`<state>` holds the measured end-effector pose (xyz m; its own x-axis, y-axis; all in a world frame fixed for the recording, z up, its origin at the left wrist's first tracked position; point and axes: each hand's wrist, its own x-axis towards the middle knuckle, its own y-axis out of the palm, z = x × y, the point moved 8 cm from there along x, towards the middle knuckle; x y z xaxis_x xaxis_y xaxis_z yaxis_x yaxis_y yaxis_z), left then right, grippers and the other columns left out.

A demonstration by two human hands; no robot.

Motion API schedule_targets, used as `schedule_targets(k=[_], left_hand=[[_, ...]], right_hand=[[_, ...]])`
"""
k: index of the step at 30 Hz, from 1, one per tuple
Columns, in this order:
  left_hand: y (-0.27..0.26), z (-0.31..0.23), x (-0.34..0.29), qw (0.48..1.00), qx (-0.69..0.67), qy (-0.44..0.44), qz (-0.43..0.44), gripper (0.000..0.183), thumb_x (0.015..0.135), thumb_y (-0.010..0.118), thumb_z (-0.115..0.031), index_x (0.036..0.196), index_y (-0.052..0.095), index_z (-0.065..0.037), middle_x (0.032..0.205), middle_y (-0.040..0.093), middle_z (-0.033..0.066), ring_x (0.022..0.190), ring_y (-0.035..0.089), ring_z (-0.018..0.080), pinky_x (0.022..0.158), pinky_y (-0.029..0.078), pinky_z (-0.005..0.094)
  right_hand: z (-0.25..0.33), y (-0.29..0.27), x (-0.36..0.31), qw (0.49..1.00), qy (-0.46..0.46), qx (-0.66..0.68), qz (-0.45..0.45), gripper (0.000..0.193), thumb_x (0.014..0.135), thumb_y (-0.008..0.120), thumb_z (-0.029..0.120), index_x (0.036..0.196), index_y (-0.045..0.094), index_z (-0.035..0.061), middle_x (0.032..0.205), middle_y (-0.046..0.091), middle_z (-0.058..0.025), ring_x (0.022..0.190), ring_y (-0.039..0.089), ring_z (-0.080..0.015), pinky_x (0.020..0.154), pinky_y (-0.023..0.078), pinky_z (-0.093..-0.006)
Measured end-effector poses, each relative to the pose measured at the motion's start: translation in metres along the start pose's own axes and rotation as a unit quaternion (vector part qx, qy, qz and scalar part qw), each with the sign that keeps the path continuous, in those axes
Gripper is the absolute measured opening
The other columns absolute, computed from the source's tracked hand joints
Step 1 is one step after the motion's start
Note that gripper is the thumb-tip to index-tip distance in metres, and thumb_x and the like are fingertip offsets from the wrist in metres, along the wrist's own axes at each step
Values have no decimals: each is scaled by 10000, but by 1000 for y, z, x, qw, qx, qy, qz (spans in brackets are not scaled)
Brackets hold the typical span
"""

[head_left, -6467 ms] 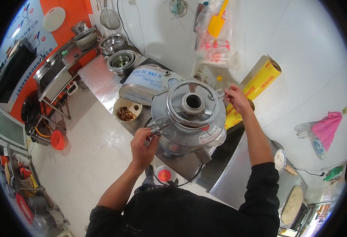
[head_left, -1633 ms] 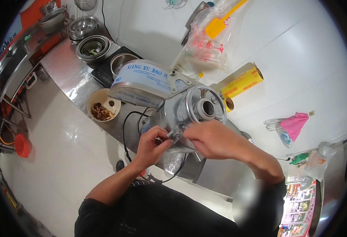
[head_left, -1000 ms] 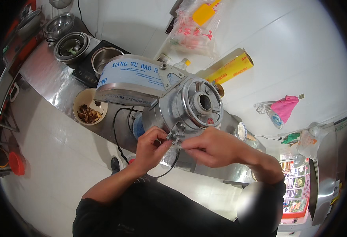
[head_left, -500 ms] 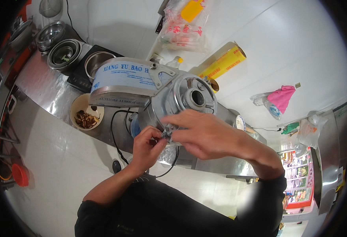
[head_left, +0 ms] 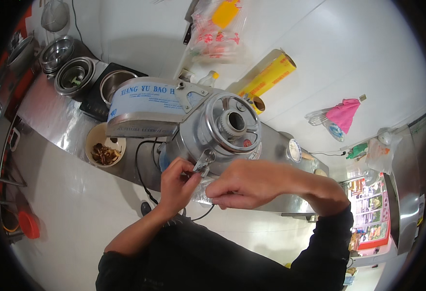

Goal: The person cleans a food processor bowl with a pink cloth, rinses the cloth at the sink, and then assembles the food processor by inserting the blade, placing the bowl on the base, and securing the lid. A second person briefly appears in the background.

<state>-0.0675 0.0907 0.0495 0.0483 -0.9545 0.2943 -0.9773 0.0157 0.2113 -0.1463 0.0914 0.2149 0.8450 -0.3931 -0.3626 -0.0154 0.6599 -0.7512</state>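
Note:
A silvery metal kitchen machine (head_left: pixel 184 143) stands on the counter, with a round ring-shaped top, a central tube and a chute-like side arm (head_left: pixel 150 99) partly covered in blue-printed film. At its front side juts a small shiny metal fitting (head_left: pixel 205 160); its exact kind is unclear. My left hand (head_left: pixel 175 186) pinches the lower end of this fitting between thumb and fingers. Just right of it, apart from the fitting, my right hand (head_left: pixel 247 186) is closed with its fingers curled in. Whatever the right fingers hold, if anything, is hidden.
Left of the machine sits a cream bowl (head_left: pixel 90 145) of brown pieces. Behind it are a pot (head_left: pixel 117 80) on a black cooker and stacked metal bowls (head_left: pixel 74 75). A yellow roll box (head_left: pixel 271 75) leans by the wall. A black cable (head_left: pixel 137 167) hangs at the counter's front.
My right hand has drawn back from the fitting, down and to the right, its extended finger now curled. The left hand stays at the fitting, which now shows more. The view has shifted slightly.

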Motion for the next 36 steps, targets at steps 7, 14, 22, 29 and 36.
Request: schedule_targets(k=[7,14,22,29,36], left_hand=[[5,-32,-8,1000,3,-27,-2,487,825,744,19,1234,480,-4,1017,597,94,850,636,140,669,538,269],[17,-67,-1,967,237,92,5,313,849,744,-1,1131,608,6,1042,567,123,828,624,176,675,535,278],[10,-51,9,999,9,-42,-34,105,978,650,-74,991,717,5,1029,534,70,821,550,104,653,494,230],[6,-44,13,992,72,-22,-105,122,986,639,-69,938,557,7,893,548,34,800,517,71,655,437,214],[33,-71,-5,949,265,140,-100,54,993,597,-41,1010,589,9,976,529,48,791,497,94,690,436,222]], right_hand=[[-111,-119,-60,919,55,-235,-313,144,852,629,35,992,596,32,956,613,-155,919,622,-379,774,517,-442],[-235,-127,-61,939,153,-179,-250,288,878,607,89,1154,658,22,1225,633,-174,1137,607,-357,985,493,-426],[-220,-105,-45,945,44,-277,-166,177,865,635,58,1041,646,45,1143,614,-143,1086,594,-358,872,494,-458],[-228,-121,-46,927,133,-277,-213,171,906,658,235,957,665,71,854,677,-189,869,659,-406,765,509,-510],[-262,-122,-39,914,254,-47,-314,220,873,649,206,1011,702,43,903,727,-174,876,702,-364,772,548,-470]])
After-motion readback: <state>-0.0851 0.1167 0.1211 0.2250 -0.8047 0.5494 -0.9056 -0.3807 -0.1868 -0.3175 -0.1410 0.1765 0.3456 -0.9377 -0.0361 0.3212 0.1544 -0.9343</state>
